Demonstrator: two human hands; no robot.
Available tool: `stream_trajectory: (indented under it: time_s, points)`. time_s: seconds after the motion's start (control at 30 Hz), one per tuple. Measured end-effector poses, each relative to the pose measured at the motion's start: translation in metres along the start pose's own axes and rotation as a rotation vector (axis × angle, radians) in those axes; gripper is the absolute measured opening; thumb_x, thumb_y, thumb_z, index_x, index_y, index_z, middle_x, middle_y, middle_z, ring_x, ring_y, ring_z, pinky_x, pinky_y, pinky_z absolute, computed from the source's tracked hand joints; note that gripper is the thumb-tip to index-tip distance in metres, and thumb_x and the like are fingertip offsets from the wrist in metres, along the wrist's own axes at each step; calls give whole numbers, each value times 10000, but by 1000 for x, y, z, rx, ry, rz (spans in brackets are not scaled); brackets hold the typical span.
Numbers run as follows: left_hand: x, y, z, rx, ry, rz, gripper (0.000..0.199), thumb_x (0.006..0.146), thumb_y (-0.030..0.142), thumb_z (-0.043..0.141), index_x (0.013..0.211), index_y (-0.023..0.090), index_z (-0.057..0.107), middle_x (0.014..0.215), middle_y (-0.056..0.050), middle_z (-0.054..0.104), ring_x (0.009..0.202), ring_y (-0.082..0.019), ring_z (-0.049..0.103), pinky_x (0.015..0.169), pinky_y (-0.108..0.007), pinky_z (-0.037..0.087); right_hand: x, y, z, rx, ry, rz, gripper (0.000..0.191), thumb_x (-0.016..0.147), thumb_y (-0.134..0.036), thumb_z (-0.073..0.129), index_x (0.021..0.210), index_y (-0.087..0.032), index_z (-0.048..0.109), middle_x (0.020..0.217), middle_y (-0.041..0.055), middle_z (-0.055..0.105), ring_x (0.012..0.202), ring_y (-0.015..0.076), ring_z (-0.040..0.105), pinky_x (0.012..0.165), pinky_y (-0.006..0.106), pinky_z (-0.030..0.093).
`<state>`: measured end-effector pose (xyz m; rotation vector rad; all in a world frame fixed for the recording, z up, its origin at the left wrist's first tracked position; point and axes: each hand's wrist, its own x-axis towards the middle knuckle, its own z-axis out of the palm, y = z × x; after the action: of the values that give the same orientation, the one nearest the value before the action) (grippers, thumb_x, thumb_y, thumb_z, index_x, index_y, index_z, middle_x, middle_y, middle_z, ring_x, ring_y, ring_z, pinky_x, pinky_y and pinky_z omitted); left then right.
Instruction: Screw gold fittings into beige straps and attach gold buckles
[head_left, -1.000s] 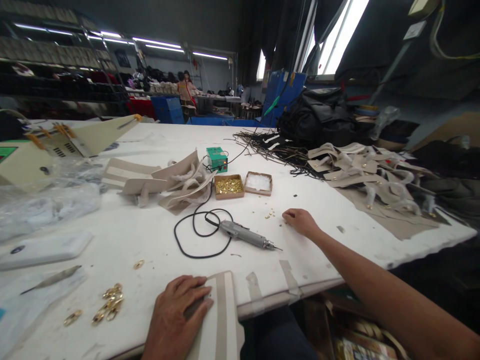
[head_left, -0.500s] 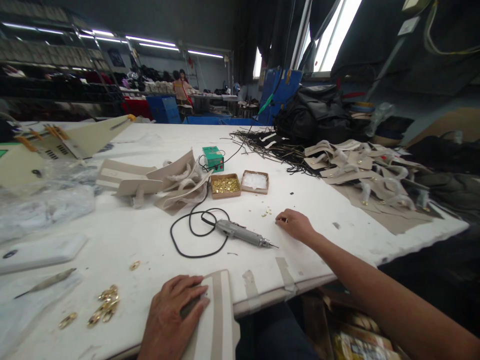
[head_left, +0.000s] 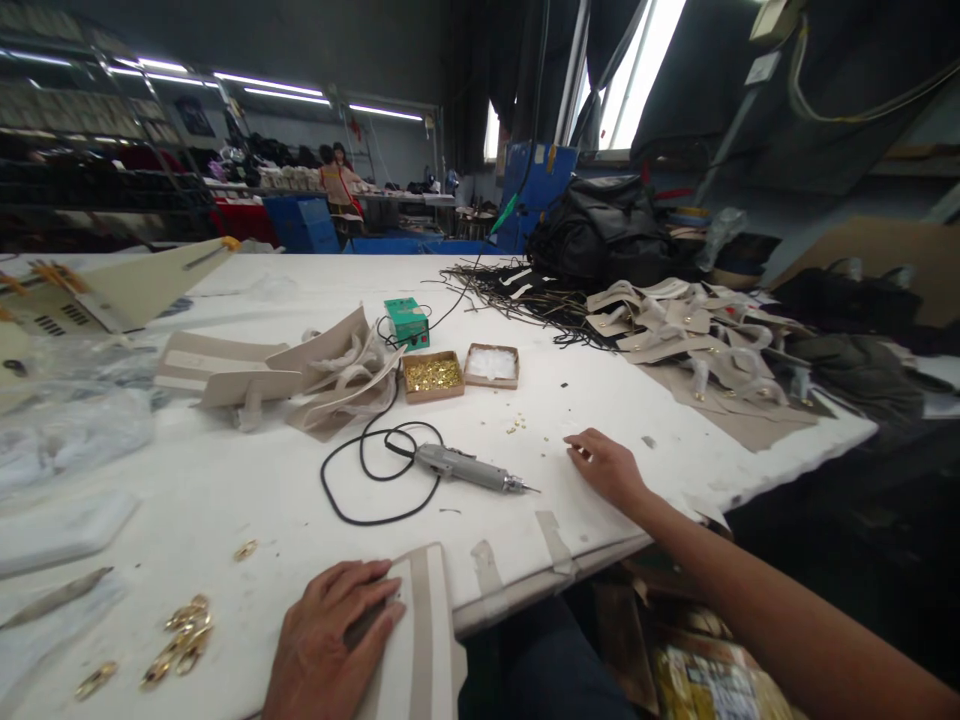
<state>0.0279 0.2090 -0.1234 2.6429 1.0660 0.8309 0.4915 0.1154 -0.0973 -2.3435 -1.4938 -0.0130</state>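
Observation:
My left hand (head_left: 334,630) lies palm down with its fingers spread, pressing on a beige panel with a taupe stripe (head_left: 424,610) at the table's front edge. To the right, my right hand (head_left: 606,466) is low over the white tabletop, thumb and forefinger close together in a pinch. Anything between the fingertips is too small to make out. A few tiny gold-coloured pieces (head_left: 516,425) are scattered left of that hand. A grey electric screwdriver (head_left: 466,468) lies between my hands, its bit pointing right and its black cord coiled behind it.
Behind the screwdriver are a cardboard box of small gold pieces (head_left: 433,376), a box with white contents (head_left: 492,364) and a green power unit (head_left: 407,323). Gold clasps (head_left: 180,638) lie at left front. Beige parts (head_left: 330,365) and strapped pieces (head_left: 686,325) are piled farther back.
My right hand has drawn rightward across the table, away from the scattered gold pieces. My left hand stays on the panel. The whole view has shifted slightly.

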Motion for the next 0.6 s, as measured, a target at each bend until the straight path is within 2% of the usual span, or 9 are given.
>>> stream_trajectory:
  time_s: [0.13,0.23,0.37,0.5,0.6]
  points:
    - [1,-2,0,4,5,19,317,920,615,659,1052,377,821,1183,11,799,1145,-310,683,945,-487,582,24,41,-16,-3,28,192,335,984,-328,576,1270,-247,731,1146,61,723,960,210,686,873,317,511]
    - [2,-2,0,1,20,33,316,915,615,667,1038,371,826,1159,10,806,1129,-304,691,933,-472,596,45,55,-19,15,-27,234,408,937,-388,663,1310,-236,727,1088,56,729,939,209,688,870,309,506]
    - [3,-1,-1,-1,30,41,314,932,608,649,1029,369,828,1147,8,810,1114,-301,699,926,-471,605,64,48,-7,52,-86,227,402,886,-478,725,1234,-284,778,1056,36,733,921,203,686,808,281,490]
    - [3,0,-3,9,16,47,299,929,592,666,1049,369,824,1165,9,804,1129,-297,695,925,-461,608,68,38,1,79,-86,229,226,900,-383,682,1048,-282,820,1078,23,754,972,211,674,782,279,460]
    - [3,0,-3,16,11,37,316,934,597,655,1050,359,828,1165,-3,804,1131,-300,694,932,-461,603,64,39,-3,105,-74,223,193,903,-331,646,969,-266,815,1058,15,778,966,211,673,757,278,443]
